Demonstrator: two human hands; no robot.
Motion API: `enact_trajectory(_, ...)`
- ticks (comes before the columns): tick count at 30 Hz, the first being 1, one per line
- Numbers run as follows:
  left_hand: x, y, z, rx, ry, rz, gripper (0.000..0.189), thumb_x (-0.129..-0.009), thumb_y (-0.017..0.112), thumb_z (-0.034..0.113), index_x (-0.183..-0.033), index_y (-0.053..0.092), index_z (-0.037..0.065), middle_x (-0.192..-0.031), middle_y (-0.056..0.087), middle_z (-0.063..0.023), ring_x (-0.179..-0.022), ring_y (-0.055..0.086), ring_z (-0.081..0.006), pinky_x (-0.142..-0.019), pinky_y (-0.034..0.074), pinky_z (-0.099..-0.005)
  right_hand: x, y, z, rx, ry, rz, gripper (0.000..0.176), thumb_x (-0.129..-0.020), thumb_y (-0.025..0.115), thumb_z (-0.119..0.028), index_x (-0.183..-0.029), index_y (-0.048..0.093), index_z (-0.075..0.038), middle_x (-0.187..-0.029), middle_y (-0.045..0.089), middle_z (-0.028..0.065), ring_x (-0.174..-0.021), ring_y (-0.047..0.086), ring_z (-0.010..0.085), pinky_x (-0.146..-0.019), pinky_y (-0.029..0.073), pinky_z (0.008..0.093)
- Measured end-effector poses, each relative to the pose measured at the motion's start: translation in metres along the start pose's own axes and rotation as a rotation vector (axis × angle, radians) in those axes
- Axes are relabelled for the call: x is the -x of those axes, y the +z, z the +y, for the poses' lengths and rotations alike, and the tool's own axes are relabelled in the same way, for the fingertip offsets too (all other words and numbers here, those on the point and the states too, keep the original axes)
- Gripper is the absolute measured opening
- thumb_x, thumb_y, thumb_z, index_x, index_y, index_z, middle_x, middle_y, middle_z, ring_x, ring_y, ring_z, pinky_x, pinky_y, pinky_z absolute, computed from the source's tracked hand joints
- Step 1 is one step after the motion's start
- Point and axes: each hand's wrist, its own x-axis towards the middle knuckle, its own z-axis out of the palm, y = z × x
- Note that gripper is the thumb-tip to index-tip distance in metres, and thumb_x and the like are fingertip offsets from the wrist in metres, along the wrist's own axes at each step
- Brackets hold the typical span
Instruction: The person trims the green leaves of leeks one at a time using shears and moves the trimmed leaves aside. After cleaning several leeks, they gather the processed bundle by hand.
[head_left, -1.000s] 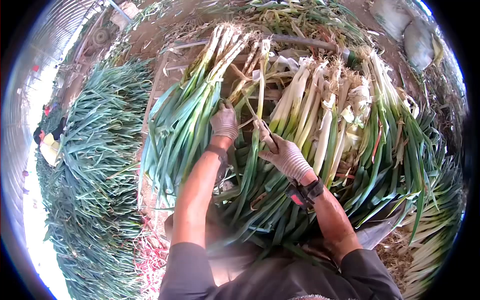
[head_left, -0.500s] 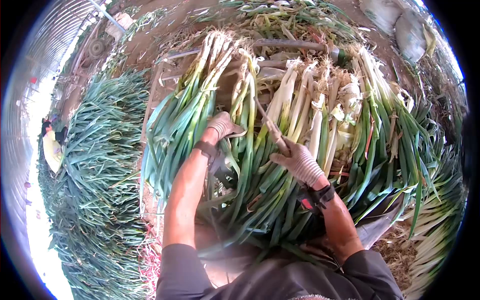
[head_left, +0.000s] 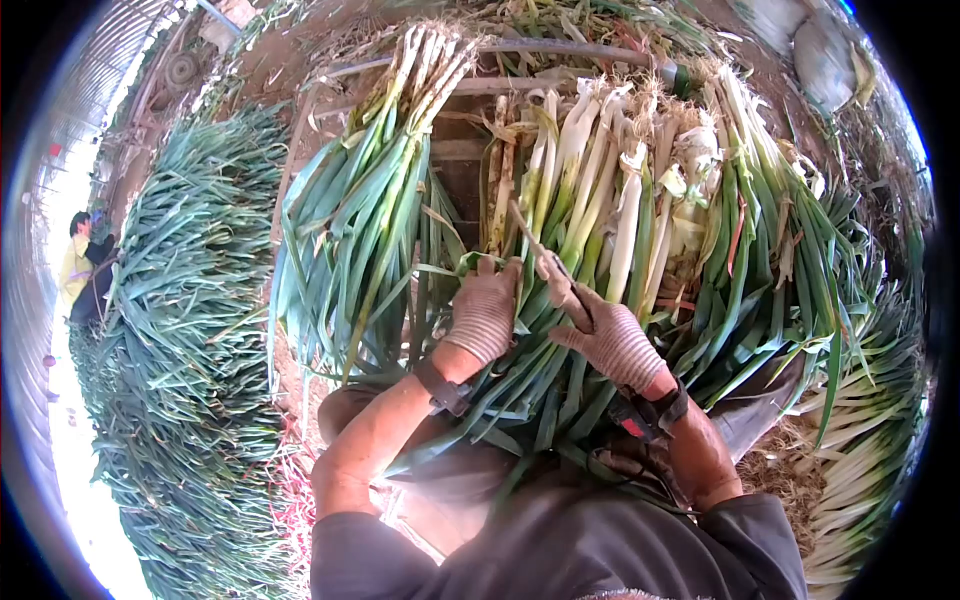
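Note:
My gloved left hand (head_left: 484,312) is closed around the green leaves of a long green onion (head_left: 501,185) in the middle of the pile. In my right hand (head_left: 612,345), also gloved, is a knife (head_left: 563,285) with a worn handle, its narrow blade pointing up and left towards the left hand. Right of the blade, several green onions (head_left: 590,180) lie side by side, white stems and roots facing away from me. To the left rests a separate bundle of green onions (head_left: 375,205), with a gap between it and the others.
A large heap of green onions (head_left: 200,330) spreads along the left side, where another person (head_left: 88,265) is bent beside it. White-stemmed green onions (head_left: 865,475) lie at the lower right. A metal bar (head_left: 560,48) crosses behind the roots, and sacks (head_left: 822,62) stand at the far right.
My left hand has moved right, from the left bundle to the middle stalks. A gap has widened beside that bundle. The knife stays in my right hand.

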Motion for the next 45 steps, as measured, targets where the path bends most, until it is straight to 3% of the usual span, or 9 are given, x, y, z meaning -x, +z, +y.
enact_trajectory(1, 0.005, 0.008, 0.004, -0.026, 0.001, 0.022, 0.053, -0.082, 0.070, 0.006, -0.133, 0.056, 0.012, -0.122, 0.053, -0.0208, -0.098, 0.065, -0.0379, -0.081, 0.057, -0.0459, 0.005, 0.001, 0.001, -0.018, 0.003, 0.022, 0.072, -0.083, 0.083, -0.021, -0.142, 0.048, 0.002, -0.095, 0.065, 0.0152, -0.084, 0.055, 0.0169, -0.083, 0.051, 0.0313)
enact_trajectory(2, 0.009, 0.016, 0.008, -0.097, 0.037, 0.065, 0.046, -0.084, 0.068, 0.007, -0.129, 0.058, 0.012, -0.119, 0.057, -0.0192, -0.098, 0.066, -0.0357, -0.080, 0.057, -0.0438, 0.006, 0.003, 0.008, 0.050, -0.038, 0.019, 0.073, -0.084, 0.081, -0.038, -0.136, 0.049, 0.003, -0.090, 0.067, 0.0275, -0.087, 0.068, 0.0422, -0.077, 0.053, 0.0428)
enact_trajectory(5, 0.013, 0.056, 0.015, -0.212, 0.152, 0.110, 0.029, -0.090, 0.063, 0.011, -0.119, 0.063, 0.010, -0.108, 0.065, -0.0149, -0.096, 0.068, -0.0306, -0.077, 0.057, -0.0394, 0.020, 0.003, -0.004, 0.196, 0.012, -0.083, 0.076, -0.084, 0.080, -0.040, -0.137, 0.048, 0.004, -0.086, 0.066, 0.0277, -0.084, 0.068, 0.0437, -0.074, 0.053, 0.0448)
enact_trajectory(10, 0.023, 0.068, 0.022, -0.075, 0.107, -0.130, 0.018, -0.094, 0.059, 0.016, -0.108, 0.065, 0.007, -0.103, 0.069, -0.0116, -0.092, 0.070, -0.0256, -0.074, 0.057, -0.0377, 0.042, 0.008, -0.016, 0.248, 0.088, -0.178, 0.071, -0.086, 0.078, -0.033, -0.140, 0.047, 0.001, -0.083, 0.062, 0.0275, -0.074, 0.063, 0.0416, -0.070, 0.051, 0.0431)
enact_trajectory(13, 0.032, 0.070, 0.022, -0.244, 0.231, 0.194, 0.018, -0.093, 0.061, 0.016, -0.109, 0.064, 0.008, -0.110, 0.066, -0.0115, -0.090, 0.070, -0.0261, -0.071, 0.057, -0.0370, 0.044, 0.011, -0.009, 0.326, 0.052, -0.135, 0.071, -0.085, 0.078, -0.035, -0.139, 0.048, 0.000, -0.083, 0.063, 0.0275, -0.078, 0.065, 0.0429, -0.071, 0.052, 0.0442)
enact_trajectory(17, 0.035, 0.054, 0.028, -0.245, 0.193, -0.110, 0.029, -0.091, 0.061, 0.015, -0.118, 0.061, 0.005, -0.113, 0.064, -0.0134, -0.094, 0.068, -0.0256, -0.075, 0.057, -0.0355, 0.039, 0.010, -0.021, 0.340, 0.131, -0.152, 0.065, -0.086, 0.077, -0.035, -0.133, 0.050, 0.001, -0.086, 0.064, 0.0279, -0.082, 0.066, 0.0443, -0.073, 0.053, 0.0456)
enact_trajectory(21, 0.036, 0.067, 0.026, -0.324, 0.238, 0.068, 0.032, -0.087, 0.063, 0.019, -0.116, 0.063, 0.006, -0.110, 0.063, -0.0115, -0.099, 0.065, -0.0251, -0.077, 0.055, -0.0381, 0.021, 0.013, -0.014, 0.409, 0.040, -0.113, 0.057, -0.088, 0.075, -0.039, -0.122, 0.053, 0.001, -0.086, 0.066, 0.0285, -0.085, 0.066, 0.0479, -0.074, 0.053, 0.0494)
enact_trajectory(36, 0.034, 0.058, 0.028, -0.247, 0.135, 0.009, 0.044, -0.089, 0.061, 0.017, -0.129, 0.057, 0.000, -0.130, 0.056, -0.0199, -0.109, 0.062, -0.0311, -0.088, 0.053, -0.0398, -0.071, -0.008, -0.015, 0.571, 0.050, -0.007, 0.056, -0.088, 0.074, -0.046, -0.111, 0.061, 0.003, -0.090, 0.067, 0.0257, -0.085, 0.067, 0.0396, -0.078, 0.052, 0.0439)
enact_trajectory(45, 0.034, 0.053, 0.029, -0.320, 0.154, -0.040, 0.050, -0.091, 0.061, 0.019, -0.135, 0.054, -0.001, -0.135, 0.055, -0.0199, -0.105, 0.065, -0.0272, -0.080, 0.056, -0.0360, -0.124, -0.015, -0.012, 0.635, 0.052, 0.019, 0.065, -0.085, 0.071, -0.059, -0.107, 0.066, 0.002, -0.086, 0.069, 0.0235, -0.085, 0.069, 0.0390, -0.078, 0.053, 0.0450)
